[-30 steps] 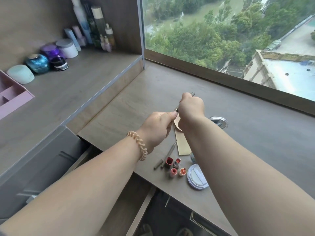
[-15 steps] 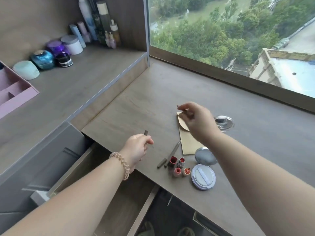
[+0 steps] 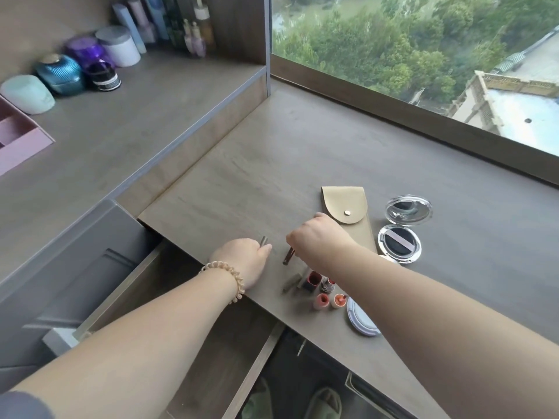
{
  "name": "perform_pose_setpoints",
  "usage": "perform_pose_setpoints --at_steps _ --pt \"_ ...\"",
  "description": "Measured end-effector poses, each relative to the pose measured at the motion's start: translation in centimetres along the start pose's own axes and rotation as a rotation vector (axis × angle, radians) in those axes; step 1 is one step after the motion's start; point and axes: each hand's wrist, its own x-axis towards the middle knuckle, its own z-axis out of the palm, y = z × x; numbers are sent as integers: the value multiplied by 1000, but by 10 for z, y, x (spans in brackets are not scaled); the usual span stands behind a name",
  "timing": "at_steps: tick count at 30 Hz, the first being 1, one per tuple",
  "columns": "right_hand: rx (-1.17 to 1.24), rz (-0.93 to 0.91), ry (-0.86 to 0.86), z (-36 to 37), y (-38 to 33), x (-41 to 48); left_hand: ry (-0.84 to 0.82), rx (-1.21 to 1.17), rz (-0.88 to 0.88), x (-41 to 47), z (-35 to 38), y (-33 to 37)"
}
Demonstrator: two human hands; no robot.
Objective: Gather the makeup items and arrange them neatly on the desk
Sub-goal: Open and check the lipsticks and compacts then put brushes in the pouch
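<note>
My left hand (image 3: 242, 261) is closed on a small dark pencil cap (image 3: 264, 241) near the desk's front edge. Just to its right, my right hand (image 3: 320, 237) pinches a brown makeup pencil (image 3: 289, 257), tip pointing down toward the desk. Below it lie a grey pencil (image 3: 292, 282) and several small lipsticks (image 3: 321, 300), partly hidden by my right forearm. A beige snap pouch (image 3: 348, 213) lies behind my right hand. An open compact (image 3: 399, 244) with its mirror lid up sits to the right, and a white round compact (image 3: 361, 320) is at the front.
An open drawer (image 3: 181, 297) gapes under my left arm. The raised shelf (image 3: 136, 122) on the left holds jars, bottles and a pink organiser (image 3: 18, 140). A window sill (image 3: 393, 101) bounds the desk at the back. Slippers (image 3: 320, 403) lie on the floor below.
My hands were together over the pouch with the pencil between them. They have come apart: the left took the cap, the right brought the pencil down and left, beside the lipsticks.
</note>
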Motion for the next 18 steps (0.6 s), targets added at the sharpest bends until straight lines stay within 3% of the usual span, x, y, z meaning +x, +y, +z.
perform_pose_setpoints --at_steps 6,12,18 --pt "-2 -110 -24 4 -1 4 49 117 22 3 6 6" --pt "127 319 134 6 69 8 28 184 86 1 4 12" --pt "152 441 -97 26 98 -1 64 136 103 2 14 14"
